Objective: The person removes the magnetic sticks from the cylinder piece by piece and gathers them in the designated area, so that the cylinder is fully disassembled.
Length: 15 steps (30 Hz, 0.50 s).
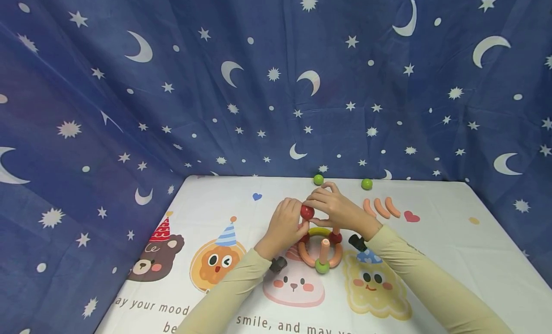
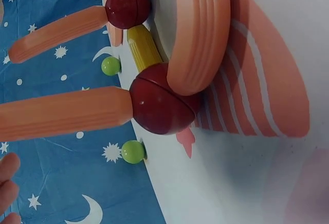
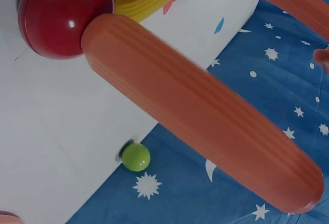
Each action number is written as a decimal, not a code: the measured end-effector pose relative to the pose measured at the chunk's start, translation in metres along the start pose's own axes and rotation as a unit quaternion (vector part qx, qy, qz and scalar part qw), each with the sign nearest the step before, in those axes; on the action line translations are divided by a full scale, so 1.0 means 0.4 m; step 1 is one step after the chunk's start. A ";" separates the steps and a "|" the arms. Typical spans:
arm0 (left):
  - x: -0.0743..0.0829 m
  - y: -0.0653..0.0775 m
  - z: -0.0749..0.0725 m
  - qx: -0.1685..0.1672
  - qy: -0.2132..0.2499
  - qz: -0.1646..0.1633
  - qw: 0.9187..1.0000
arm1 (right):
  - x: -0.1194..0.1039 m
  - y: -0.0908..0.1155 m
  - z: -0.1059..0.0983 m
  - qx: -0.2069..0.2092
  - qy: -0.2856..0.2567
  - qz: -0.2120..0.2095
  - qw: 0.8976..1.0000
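Observation:
A toy frame stands on the table, built of balls and ribbed pieces. Its ring has curved orange pieces (image 1: 334,258), a yellow curved piece (image 1: 319,231), a green ball (image 1: 322,266) and two red balls (image 2: 163,100). Orange sticks (image 1: 325,250) rise from these balls. Over the back left stick, my right hand (image 1: 336,207) pinches another red ball (image 1: 307,212) between thumb and fingers. My left hand (image 1: 281,231) grips that orange stick (image 2: 67,112) near its top, just below the ball. Fingers partly hide where ball and stick meet.
Two green balls (image 1: 318,179) (image 1: 366,184) lie by the table's back edge. Several loose orange curved pieces (image 1: 381,208) lie to the right of the frame. A blue curtain (image 1: 267,118) with moons and stars hangs behind the printed white tablecloth (image 1: 448,247).

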<state>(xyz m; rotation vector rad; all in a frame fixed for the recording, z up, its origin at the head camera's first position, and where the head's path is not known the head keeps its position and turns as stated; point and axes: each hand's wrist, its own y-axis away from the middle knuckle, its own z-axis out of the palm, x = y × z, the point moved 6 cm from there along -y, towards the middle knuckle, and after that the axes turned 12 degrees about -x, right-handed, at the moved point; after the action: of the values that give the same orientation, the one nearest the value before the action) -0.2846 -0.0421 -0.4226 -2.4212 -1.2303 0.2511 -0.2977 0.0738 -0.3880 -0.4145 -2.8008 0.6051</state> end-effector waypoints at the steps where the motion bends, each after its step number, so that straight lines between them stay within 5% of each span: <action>1: 0.001 0.000 0.000 0.000 0.002 -0.001 1.000 | 0.000 0.000 0.000 0.001 0.000 -0.001 1.000; 15: 0.010 -0.005 -0.002 0.007 -0.011 -0.011 1.000 | -0.002 0.000 0.000 -0.003 0.003 -0.006 1.000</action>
<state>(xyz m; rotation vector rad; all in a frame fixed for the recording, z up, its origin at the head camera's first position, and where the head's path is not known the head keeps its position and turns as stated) -0.2834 -0.0378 -0.4207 -2.3977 -1.2610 0.2796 -0.2968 0.0736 -0.3880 -0.4007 -2.7989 0.5924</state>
